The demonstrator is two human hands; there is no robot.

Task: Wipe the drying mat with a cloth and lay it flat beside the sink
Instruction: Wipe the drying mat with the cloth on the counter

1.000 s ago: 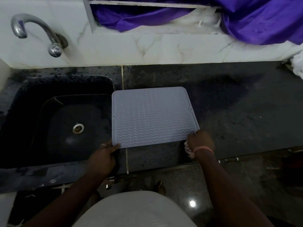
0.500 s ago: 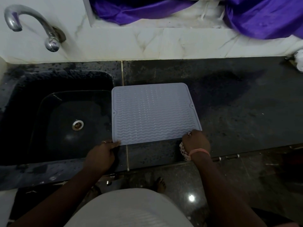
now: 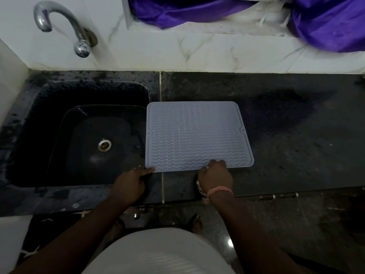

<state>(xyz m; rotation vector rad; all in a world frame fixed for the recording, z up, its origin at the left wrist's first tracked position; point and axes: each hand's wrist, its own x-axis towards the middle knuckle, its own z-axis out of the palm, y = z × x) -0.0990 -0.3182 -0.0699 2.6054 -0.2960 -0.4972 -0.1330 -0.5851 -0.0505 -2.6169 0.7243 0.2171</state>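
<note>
The drying mat (image 3: 197,135) lies flat on the dark desk (image 3: 296,145), its left edge touching the rim of the sink (image 3: 59,99) and seeming to overhang the basin a little. The step in hand looks like wiping along the mat's near edge, with much of the ribbed surface probably not yet covered. To do it well, the left hand (image 3: 129,186) should pin the near-left corner firmly so the soft mat does not slide or buckle, while the right hand (image 3: 215,177) drags the cloth (image 3: 199,187) across in overlapping passes that follow the wavy ridges, where water and grime would collect. Pressure should stay even and low; a hard push toward the sink could tip the overhanging edge into the basin. The left hand reaches in from below with 1 finger extended onto the corner of the mat and the other fingers loosely bent beside it, holding nothing. The right hand sits knuckles-up at the middle of the near edge, fingers curled tight around the bunched cloth, of which only a patterned scrap shows by the wrist, just above a pink band (image 3: 220,189). Both forearms angle inward toward the mat.
</note>
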